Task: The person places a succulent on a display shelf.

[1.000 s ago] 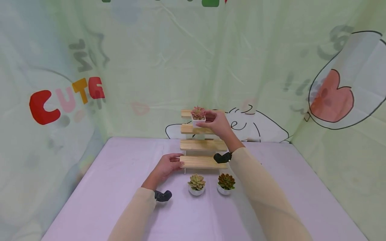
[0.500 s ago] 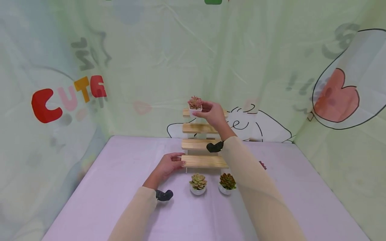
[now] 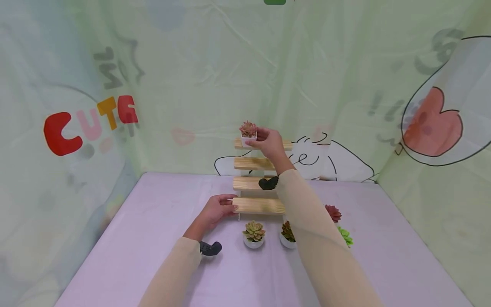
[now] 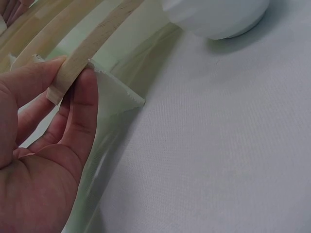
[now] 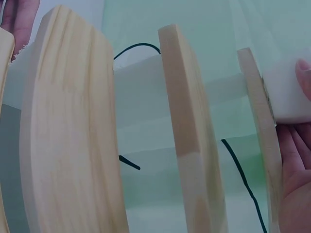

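A tiered wooden shelf stand (image 3: 258,205) with pale side supports stands toward the back of the table. My left hand (image 3: 215,210) pinches the left end of its lowest board, thumb on top and fingers beneath in the left wrist view. At the top board, my right hand (image 3: 270,144) holds a pink succulent (image 3: 248,129) in a square white pot. In the right wrist view that white pot (image 5: 286,92) sits right at the top board (image 5: 260,107), with thumb and fingers around it.
On the table (image 3: 172,192), a pale green succulent (image 3: 254,232) and a dark red-green succulent (image 3: 287,232) stand before the stand in white pots. A red succulent (image 3: 333,213) and a bright green succulent (image 3: 345,236) are partly behind my right sleeve. Printed curtains surround the table.
My right hand has raised the pink succulent from near the second-highest board to the top board. The red and bright green succulents have come into view. My left hand keeps its grip.
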The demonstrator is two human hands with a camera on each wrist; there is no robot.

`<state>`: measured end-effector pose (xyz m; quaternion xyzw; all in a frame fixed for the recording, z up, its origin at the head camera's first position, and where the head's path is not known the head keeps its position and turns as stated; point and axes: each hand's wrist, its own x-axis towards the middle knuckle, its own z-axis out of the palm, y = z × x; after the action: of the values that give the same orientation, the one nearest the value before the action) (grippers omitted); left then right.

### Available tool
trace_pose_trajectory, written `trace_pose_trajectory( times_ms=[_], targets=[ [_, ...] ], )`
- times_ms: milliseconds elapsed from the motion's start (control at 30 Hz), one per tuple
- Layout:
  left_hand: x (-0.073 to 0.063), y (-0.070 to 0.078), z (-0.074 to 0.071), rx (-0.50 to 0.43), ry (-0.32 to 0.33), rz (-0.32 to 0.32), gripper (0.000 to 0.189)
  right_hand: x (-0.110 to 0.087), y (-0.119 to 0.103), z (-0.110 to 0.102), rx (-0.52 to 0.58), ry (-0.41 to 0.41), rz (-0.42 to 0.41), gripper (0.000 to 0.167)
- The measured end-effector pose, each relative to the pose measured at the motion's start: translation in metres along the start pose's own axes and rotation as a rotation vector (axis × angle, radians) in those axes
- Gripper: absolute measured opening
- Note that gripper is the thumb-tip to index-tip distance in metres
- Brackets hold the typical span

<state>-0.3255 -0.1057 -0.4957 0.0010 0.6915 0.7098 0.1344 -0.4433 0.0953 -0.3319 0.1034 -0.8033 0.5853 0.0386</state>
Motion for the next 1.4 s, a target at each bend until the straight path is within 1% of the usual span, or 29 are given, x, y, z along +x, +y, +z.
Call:
trace_pose_trajectory(
  times_ms=[233,433,500,667,800,1000,1167,1267,1400],
  targets=[
    [0.0,0.001,0.002,0.004,-0.005,-0.004,0.046,0.002,0.0,0.001,-0.001,0.024,0.001,0.061],
    [-0.002,0.003,0.004,0.001,-0.003,-0.006,0.046,0.002,-0.002,0.001,-0.017,0.027,0.016,0.062],
    [-0.003,0.003,0.004,0.005,-0.002,0.0,0.046,0.001,-0.003,0.0,-0.019,0.026,0.017,0.062],
    [-0.003,0.003,0.005,0.012,0.005,-0.009,0.046,0.002,-0.002,0.0,-0.03,0.026,0.013,0.063],
    [-0.002,0.002,0.003,0.012,-0.001,-0.009,0.046,0.002,-0.001,0.001,-0.01,0.036,0.017,0.064],
    [-0.002,-0.002,-0.001,0.018,0.019,-0.014,0.046,-0.005,-0.001,0.004,0.043,0.034,0.031,0.068],
    [0.001,-0.003,-0.001,0.016,0.001,-0.007,0.046,-0.013,0.006,-0.001,0.077,0.058,-0.006,0.072],
    [0.002,-0.003,-0.001,0.017,0.005,-0.008,0.046,-0.019,0.011,-0.005,0.104,0.057,-0.026,0.073],
    [0.0,-0.001,0.0,0.026,0.014,-0.011,0.046,-0.03,0.017,-0.009,0.1,0.051,-0.059,0.071]
  ],
)
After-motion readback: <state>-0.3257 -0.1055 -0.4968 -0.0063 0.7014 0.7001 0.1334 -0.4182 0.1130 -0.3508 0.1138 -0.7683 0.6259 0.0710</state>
